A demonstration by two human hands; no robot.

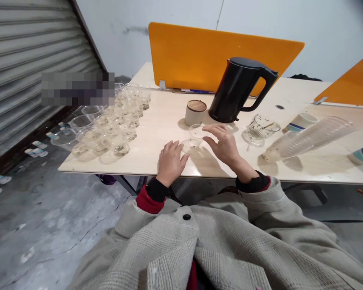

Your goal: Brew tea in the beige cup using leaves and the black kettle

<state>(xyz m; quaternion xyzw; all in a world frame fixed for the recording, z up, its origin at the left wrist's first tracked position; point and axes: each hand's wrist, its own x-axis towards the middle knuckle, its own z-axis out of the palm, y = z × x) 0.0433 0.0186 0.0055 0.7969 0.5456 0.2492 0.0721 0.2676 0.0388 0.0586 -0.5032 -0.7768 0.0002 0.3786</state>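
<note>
A clear plastic cup (195,143) stands near the table's front edge, between my two hands, with a little dark matter at its bottom. My left hand (171,160) lies palm down on the tabletop just left of it, fingers stretched out. On the cup's other side is my right hand (222,141), thumb and fingers apart, fingertips close to the rim; whether they touch it I cannot tell. Behind the cup sits a white canister (195,116) with a wooden lid. Many clear cups (121,147) with dark bits inside crowd the left side of the table (153,121).
A black electric kettle (234,92) stands behind my right hand. To the right are a ribbed glass (261,131) with dark bits, a lying stack of clear cups (311,139) and paper cups (301,123). An orange divider (193,56) rises at the back. More paper cups (36,152) lie lower left.
</note>
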